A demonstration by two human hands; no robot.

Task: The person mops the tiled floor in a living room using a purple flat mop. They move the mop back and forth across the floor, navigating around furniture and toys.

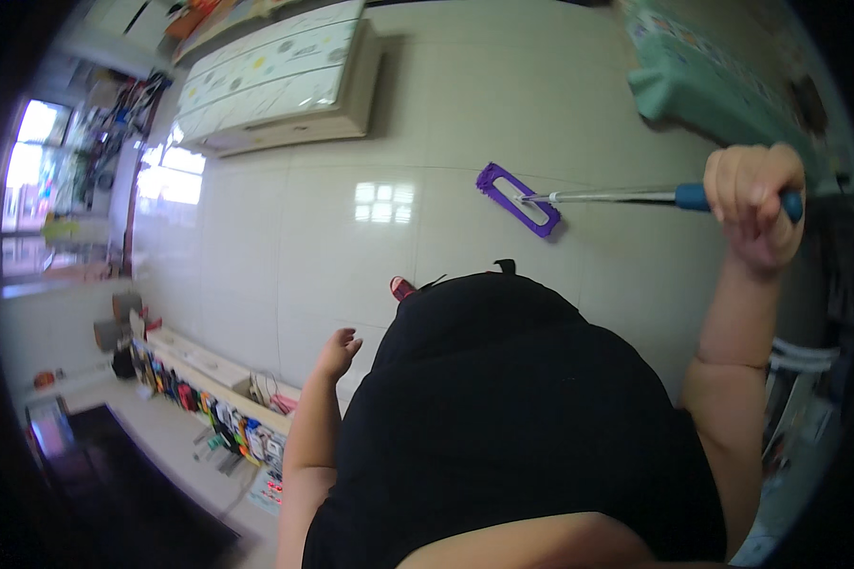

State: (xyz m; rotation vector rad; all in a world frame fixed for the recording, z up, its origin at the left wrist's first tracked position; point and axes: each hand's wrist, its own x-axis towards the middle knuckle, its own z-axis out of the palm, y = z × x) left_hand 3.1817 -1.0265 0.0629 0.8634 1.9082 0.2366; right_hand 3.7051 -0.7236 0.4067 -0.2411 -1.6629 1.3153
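Observation:
My right hand (751, 192) is wrapped around the blue grip of a flat mop's handle (615, 195). From there the metal pole runs left to the mop head (489, 173), a purple fringed pad with a pale plate in its middle. The head lies flat on the tiled floor (313, 263), a little ahead of my body. My left hand (340, 353) hangs beside my black clothing, holding nothing, its fingers loosely apart. One of my feet, in a red sandal (401, 287), shows past the cloth.
Ahead on the left stands a low table (270, 71) with a patterned cover. A seat draped in green cloth (712, 107) is at the upper right. Along the lower left runs a long cabinet (199, 363) holding many small items, near a television (135, 491). Windows (35, 185) are at far left.

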